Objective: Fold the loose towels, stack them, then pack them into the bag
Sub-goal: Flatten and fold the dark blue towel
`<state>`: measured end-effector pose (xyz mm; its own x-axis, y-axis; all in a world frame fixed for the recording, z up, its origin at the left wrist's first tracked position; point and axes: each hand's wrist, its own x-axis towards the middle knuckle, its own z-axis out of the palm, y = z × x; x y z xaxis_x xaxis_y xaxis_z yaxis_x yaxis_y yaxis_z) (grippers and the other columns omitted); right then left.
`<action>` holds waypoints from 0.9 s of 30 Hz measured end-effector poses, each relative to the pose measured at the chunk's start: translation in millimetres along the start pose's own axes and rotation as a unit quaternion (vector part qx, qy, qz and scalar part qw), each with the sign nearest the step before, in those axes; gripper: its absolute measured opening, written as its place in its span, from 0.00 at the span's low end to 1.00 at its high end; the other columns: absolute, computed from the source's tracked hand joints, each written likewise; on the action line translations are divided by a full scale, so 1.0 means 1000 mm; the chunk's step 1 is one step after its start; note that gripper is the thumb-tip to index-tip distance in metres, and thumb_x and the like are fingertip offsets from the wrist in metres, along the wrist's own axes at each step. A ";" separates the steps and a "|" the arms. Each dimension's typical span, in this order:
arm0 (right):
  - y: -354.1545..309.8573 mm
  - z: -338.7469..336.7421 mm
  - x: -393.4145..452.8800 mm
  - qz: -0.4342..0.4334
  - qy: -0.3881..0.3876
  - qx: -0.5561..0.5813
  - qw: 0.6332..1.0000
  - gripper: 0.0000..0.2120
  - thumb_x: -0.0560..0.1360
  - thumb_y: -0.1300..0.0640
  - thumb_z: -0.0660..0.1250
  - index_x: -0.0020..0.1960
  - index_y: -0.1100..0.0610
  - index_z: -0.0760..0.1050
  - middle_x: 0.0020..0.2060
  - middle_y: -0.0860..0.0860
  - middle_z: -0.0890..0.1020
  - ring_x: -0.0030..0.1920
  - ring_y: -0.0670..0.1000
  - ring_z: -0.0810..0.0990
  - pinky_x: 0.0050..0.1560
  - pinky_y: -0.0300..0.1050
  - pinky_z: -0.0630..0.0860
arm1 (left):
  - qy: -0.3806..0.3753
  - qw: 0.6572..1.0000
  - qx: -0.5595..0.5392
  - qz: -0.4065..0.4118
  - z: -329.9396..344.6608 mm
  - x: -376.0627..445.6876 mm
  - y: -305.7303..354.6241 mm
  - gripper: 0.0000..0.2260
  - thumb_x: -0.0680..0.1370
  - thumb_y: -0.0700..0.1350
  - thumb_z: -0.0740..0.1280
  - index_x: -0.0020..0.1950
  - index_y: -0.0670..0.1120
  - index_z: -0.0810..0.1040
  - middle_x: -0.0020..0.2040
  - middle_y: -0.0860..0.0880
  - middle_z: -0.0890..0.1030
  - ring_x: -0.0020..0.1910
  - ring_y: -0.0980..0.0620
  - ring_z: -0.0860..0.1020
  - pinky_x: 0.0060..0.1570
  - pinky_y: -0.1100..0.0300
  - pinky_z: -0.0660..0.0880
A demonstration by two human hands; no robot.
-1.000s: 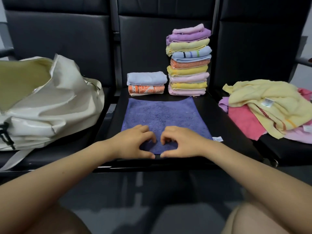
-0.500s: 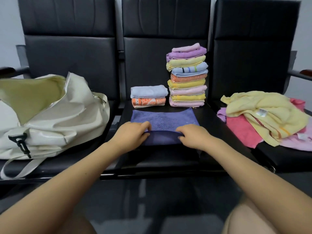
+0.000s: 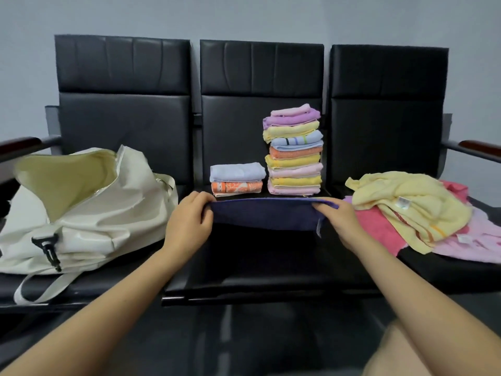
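A dark purple terry towel (image 3: 264,215) lies folded over on the middle black padded seat (image 3: 260,270) of a three-seat bench, its folded edge lifted toward the seat back. The left hand (image 3: 189,223) grips the towel's left end, fingers curled over the top edge with the thumb underneath. The right hand (image 3: 334,222) pinches the right end, fingers laid along the top edge and curled around the corner, where a small white tag hangs down.

Behind the purple towel, against the seat back, stands a tall stack of folded towels (image 3: 295,153) in pink, lilac, yellow, pale blue and orange, leaning slightly. Just beside it on the left sits a short stack of two folded towels (image 3: 237,179), a pale blue one on an orange patterned one.

On the left seat rests a cream-white fabric bag (image 3: 89,213) with a black buckle on its front and a strap trailing over the seat edge. Its zippered mouth gapes open toward the camera, showing a pale yellow-green lining; nothing can be made out inside it.

On the right seat lies a loose heap of unfolded towels (image 3: 414,215): a yellow one crumpled on top, a deep pink one under it, and a pale pink one spread at the far right.
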<state>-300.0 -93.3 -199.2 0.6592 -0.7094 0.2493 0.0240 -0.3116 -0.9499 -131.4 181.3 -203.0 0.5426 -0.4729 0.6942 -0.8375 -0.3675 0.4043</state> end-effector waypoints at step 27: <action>0.044 0.031 0.044 0.028 0.011 -0.429 0.903 0.13 0.79 0.48 0.62 0.37 0.51 0.72 0.36 0.48 0.76 0.40 0.51 0.75 0.35 0.44 0.65 | -0.126 0.980 0.060 -0.140 0.064 0.051 -0.053 0.09 0.80 0.43 0.59 0.54 0.51 0.79 0.51 0.52 0.82 0.52 0.49 0.78 0.47 0.55 0.74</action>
<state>-246.7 -119.3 -236.0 0.6256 -0.7490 0.2182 -0.6069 -0.6430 -0.4672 -55.0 125.8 -226.9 0.7613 -0.5171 0.3912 -0.6483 -0.5960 0.4739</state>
